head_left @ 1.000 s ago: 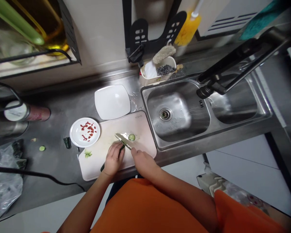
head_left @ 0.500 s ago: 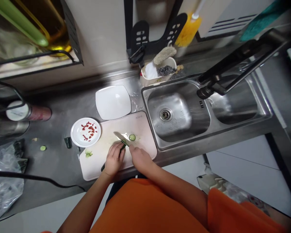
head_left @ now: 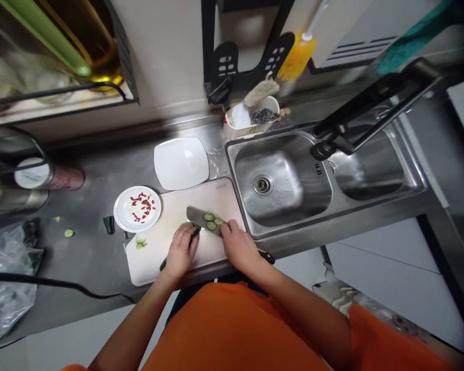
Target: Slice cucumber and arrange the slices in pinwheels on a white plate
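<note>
On the cutting board (head_left: 216,193), near its front edge, left hand (head_left: 181,252) is pressing curled fingers onto the cucumber (head_left: 194,235); right hand (head_left: 239,247) is gripping the knife (head_left: 199,216), slices riding the blade. Slicing underway; next stroke needs fingertips tucked. Round plate (head_left: 119,219) is holding red bits; square plate (head_left: 181,163) bare.

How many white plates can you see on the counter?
2. The round plate with red bits sits left of the cutting board. The square plate lies behind the board, beside the sink. Others may be hidden.
</note>
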{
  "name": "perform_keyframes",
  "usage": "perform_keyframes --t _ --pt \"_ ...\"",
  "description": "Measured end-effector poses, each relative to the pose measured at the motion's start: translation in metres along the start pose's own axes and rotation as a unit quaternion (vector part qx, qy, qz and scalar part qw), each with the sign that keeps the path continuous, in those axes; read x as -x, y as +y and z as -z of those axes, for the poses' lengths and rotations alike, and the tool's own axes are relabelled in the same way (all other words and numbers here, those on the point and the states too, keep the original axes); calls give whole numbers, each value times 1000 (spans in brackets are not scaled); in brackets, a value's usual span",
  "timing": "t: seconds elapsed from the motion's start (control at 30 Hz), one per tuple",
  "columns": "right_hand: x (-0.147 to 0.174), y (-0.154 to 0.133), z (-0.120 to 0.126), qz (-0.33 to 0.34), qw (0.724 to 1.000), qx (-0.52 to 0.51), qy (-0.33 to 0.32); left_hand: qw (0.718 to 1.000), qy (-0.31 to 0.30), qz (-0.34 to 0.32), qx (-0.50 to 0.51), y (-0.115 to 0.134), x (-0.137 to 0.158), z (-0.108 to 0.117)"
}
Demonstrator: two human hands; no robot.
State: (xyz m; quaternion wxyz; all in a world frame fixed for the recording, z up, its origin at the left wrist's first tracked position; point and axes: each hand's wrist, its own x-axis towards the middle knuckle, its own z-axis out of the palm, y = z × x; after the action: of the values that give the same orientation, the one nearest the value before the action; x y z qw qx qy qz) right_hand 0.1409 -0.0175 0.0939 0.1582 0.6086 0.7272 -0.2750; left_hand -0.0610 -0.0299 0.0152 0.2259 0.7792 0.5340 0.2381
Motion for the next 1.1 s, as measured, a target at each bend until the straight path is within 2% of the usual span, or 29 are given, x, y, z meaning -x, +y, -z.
perform_keyframes --t 0.13,0.27,0.37,0.57,0.7,0.97,1.1 --pt "-4 6 -4 -3 999 27 36 1000 1 9 1 10 -5 10" --pt "-9 8 -8 2 999 31 44 999 23 22 -5 25 -22 13" --pt "-9 9 -7 11 999 31 41 998 -29 43 -28 33 -43 6" --pt "-5 19 -4 30 998 42 28 985 -108 136 -9 35 -76 -7" --pt "-1 23 -4 38 998 41 14 977 -144 156 -26 31 -90 -10" --pt "15 23 -1 55 998 37 10 983 -105 139 -64 14 -104 -13" --pt "21 29 -1 33 999 41 13 976 -101 182 -62 11 -100 0"
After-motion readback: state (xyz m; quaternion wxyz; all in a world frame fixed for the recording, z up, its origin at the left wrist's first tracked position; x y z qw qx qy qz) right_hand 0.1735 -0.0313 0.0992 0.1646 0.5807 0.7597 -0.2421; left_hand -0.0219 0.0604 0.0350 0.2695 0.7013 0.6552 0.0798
